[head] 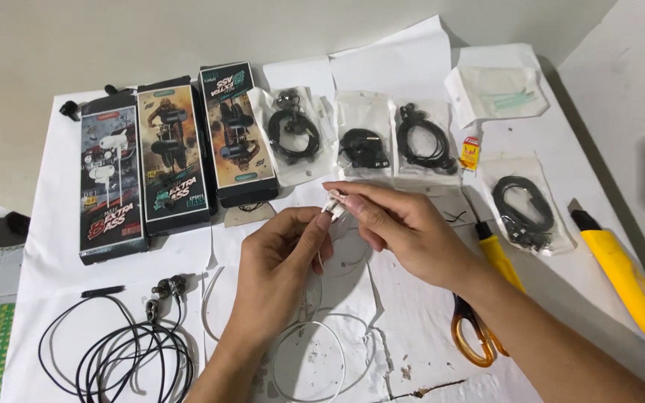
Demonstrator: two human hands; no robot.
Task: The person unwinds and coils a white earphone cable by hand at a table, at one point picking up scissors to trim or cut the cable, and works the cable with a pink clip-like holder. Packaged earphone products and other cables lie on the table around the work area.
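Both hands meet above the middle of the white-papered bench [419, 82]; the left hand [281, 257] and the right hand [401, 224] pinch between their fingertips a small white earphone piece [334, 203], whose thin white cable [315, 358] trails down and loops on the paper; a tangled black earphone cable [125, 351] lies to the left; orange-handled scissors [475, 336] sit just beside the right forearm; three printed earphone boxes [173, 160] stand behind.

Three boxes [177, 160] stand far left, bagged earphones [367, 142] to their right. Loose cables [125, 347] lie near left. Scissors [475, 336] and a utility knife [625, 280] lie right.
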